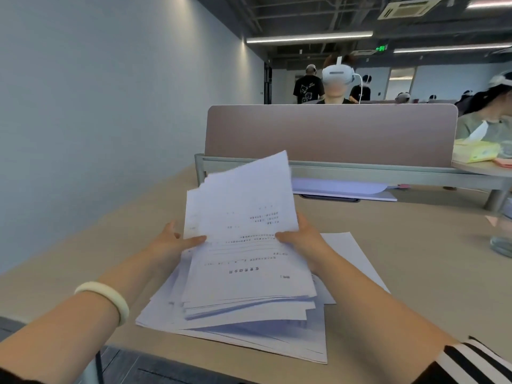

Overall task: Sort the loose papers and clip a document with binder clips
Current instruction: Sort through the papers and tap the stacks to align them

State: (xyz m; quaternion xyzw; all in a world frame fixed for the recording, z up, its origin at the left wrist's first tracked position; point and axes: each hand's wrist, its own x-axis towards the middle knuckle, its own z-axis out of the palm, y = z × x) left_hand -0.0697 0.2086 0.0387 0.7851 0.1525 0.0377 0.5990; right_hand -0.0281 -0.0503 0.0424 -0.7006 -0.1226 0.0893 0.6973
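Observation:
A loose stack of white printed papers [243, 273] is lifted at its far end, its near edges fanned out over the tan desk [401, 273]. My left hand [174, 241] grips the stack's left edge, thumb on top. My right hand [302, 239] grips its right edge the same way. More sheets [249, 332] lie spread flat under the stack, and a single sheet [349, 250] lies to the right. No binder clip is visible.
A brown desk divider [329, 134] on a grey rail stands at the far edge, with flat white papers [346, 189] at its foot. A clear glass object [501, 239] sits at the right edge. A yellow tissue pack [475, 152] lies on the neighbouring desk. People sit beyond.

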